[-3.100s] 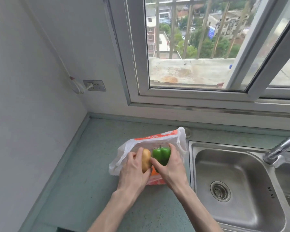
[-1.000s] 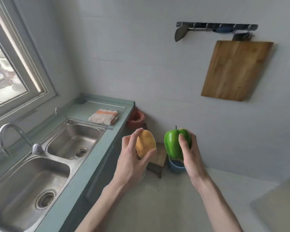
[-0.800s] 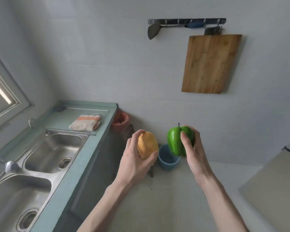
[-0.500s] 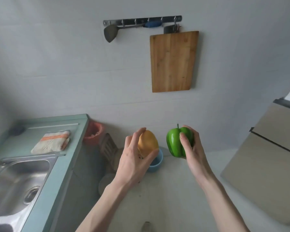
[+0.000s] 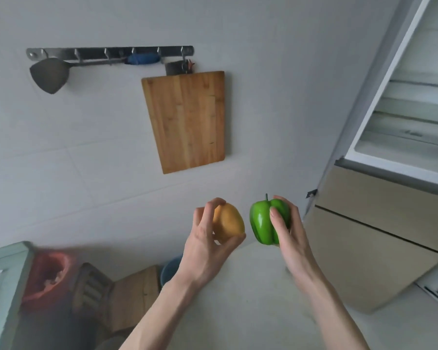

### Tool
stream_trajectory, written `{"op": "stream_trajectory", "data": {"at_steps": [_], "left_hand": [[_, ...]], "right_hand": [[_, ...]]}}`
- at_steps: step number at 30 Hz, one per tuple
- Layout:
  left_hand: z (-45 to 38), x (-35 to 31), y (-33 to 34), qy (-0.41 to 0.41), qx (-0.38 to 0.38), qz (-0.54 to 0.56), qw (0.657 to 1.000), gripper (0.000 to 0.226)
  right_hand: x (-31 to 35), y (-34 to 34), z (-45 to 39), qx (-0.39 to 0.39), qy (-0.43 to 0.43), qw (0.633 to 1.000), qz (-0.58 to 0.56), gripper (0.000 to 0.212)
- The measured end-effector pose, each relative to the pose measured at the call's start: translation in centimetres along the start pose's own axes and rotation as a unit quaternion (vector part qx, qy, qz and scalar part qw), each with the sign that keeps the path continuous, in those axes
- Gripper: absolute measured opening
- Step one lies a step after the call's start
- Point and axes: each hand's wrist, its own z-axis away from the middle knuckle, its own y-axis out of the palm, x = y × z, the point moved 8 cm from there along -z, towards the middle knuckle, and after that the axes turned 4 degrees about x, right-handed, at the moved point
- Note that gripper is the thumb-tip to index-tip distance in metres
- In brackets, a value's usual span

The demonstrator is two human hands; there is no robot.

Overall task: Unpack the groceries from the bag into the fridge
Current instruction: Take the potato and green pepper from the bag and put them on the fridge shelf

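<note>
1. Green and glossy, one pepper point(image 5: 262, 223) sat in the right hand point(image 5: 292, 236), held up in the air in front of the wall; the fingers point(image 5: 276, 217) curled round its right side, so that grip was closed on the pepper, whose stem pointed up.
2. One yellow-brown potato point(image 5: 229, 222) was in the left hand point(image 5: 208, 245), thumb under it and fingers over its top, so that grip was closed on the potato.
3. The two vegetables were side by side at the same height, near each other with a narrow gap between them, not touching.
4. One fridge point(image 5: 379, 218) stood at the right, with beige lower fronts and its upper compartment open, showing pale shelves point(image 5: 415, 114). Both vegetables were outside it, to its left.
5. One wooden cutting board point(image 5: 187, 120) hung on the tiled wall, under one metal hook rail point(image 5: 109, 52).
6. One dark spatula point(image 5: 49, 74) with a blue handle lay along the rail.
7. One corner of the bench point(image 5: 3, 279) showed at the lower left, blurred.
8. Beside the bench, on the floor, were one red bin point(image 5: 46, 276), one low wooden stool point(image 5: 134, 294) and one blue tub point(image 5: 170, 269), all blurred.
</note>
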Motion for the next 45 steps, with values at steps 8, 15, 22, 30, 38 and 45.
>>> {"op": "stream_trajectory", "data": {"at_steps": [8, 15, 22, 30, 38, 45], "left_hand": [[-7.5, -0.2, 5.1, 0.042, 0.066, 0.068, 0.995, 0.052], [-11.9, -3.1, 13.4, 0.078, 0.158, 0.118, 0.977, 0.055], [-17.0, -6.5, 22.2, 0.097, 0.213, 0.141, 0.962, 0.057], [-23.4, -11.0, 32.0, 0.118, 0.24, 0.138, 0.954, 0.056], [-28.2, -14.1, 40.4, 0.122, 0.238, 0.125, 0.955, 0.065], [-31.9, -14.4, 45.5, 0.102, 0.226, 0.126, 0.96, 0.065]], "right_hand": [[0.4, -5.9, -3.3, -0.115, -0.004, 0.993, 0.001, 0.047], [-0.1, -13.4, -4.2, -0.196, 0.006, 0.981, -0.004, 0.044], [-0.7, -21.1, -7.0, -0.241, -0.003, 0.97, -0.023, 0.049], [-0.7, -31.7, -11.6, -0.279, -0.016, 0.959, -0.04, 0.051], [-0.5, -40.6, -15.9, -0.283, -0.028, 0.958, -0.026, 0.064], [-0.6, -45.9, -19.9, -0.288, -0.043, 0.956, -0.025, 0.065]]}}
